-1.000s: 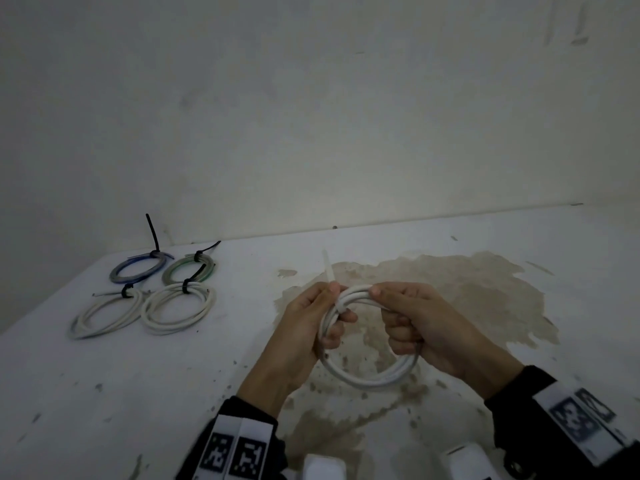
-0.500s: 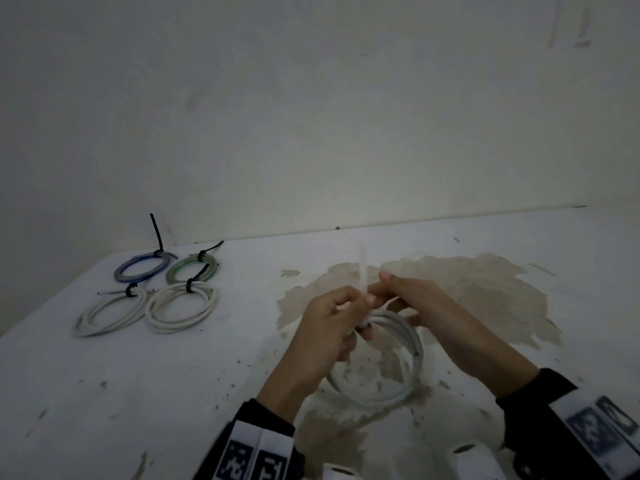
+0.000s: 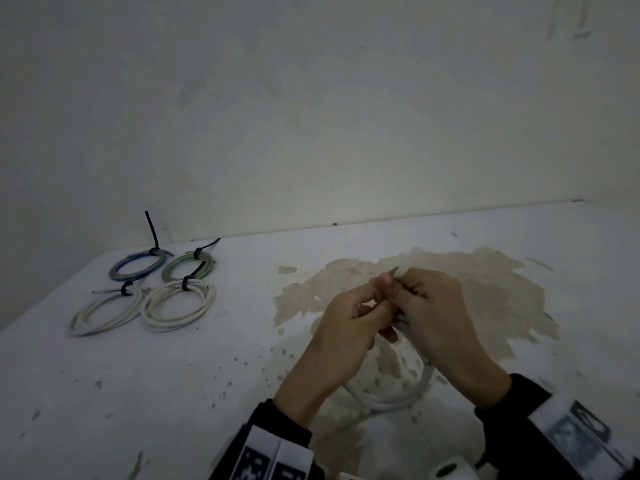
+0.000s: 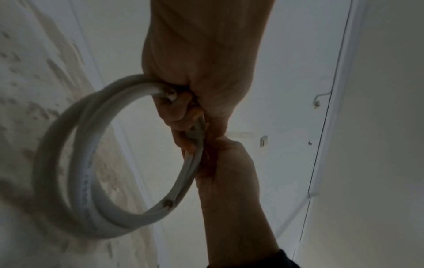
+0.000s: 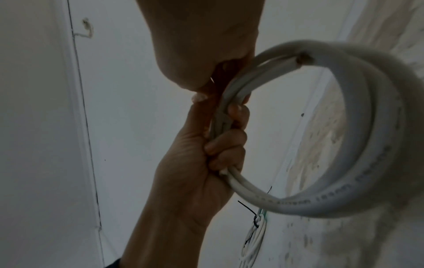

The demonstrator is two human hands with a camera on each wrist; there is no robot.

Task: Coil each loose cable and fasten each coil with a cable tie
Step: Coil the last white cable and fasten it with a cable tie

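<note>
A white cable coil (image 3: 412, 393) hangs below my two hands over the stained table (image 3: 485, 289). My left hand (image 3: 349, 320) grips the top of the coil (image 5: 367, 163), fingers curled round its strands. A pale cable tie (image 4: 195, 135) wraps the strands between the hands. My right hand (image 3: 429, 306) pinches the tie's tail, and only the tail's tip (image 3: 394, 270) shows above the knuckles. In the wrist views the left hand (image 4: 183, 90) and the right hand (image 5: 201, 59) meet at the tie (image 5: 223, 119). The tie's head is hidden by fingers.
Several tied coils lie at the table's back left: a blue one (image 3: 136, 268), a green one (image 3: 188, 268) and two white ones (image 3: 107, 315) (image 3: 176, 306), with black tie tails sticking up. A wall stands right behind the table. White objects (image 3: 450, 469) sit at the near edge.
The hands have closed together at the top of the coil. The tie's tail, which stood tall above them half a second ago, now shows only a short tip.
</note>
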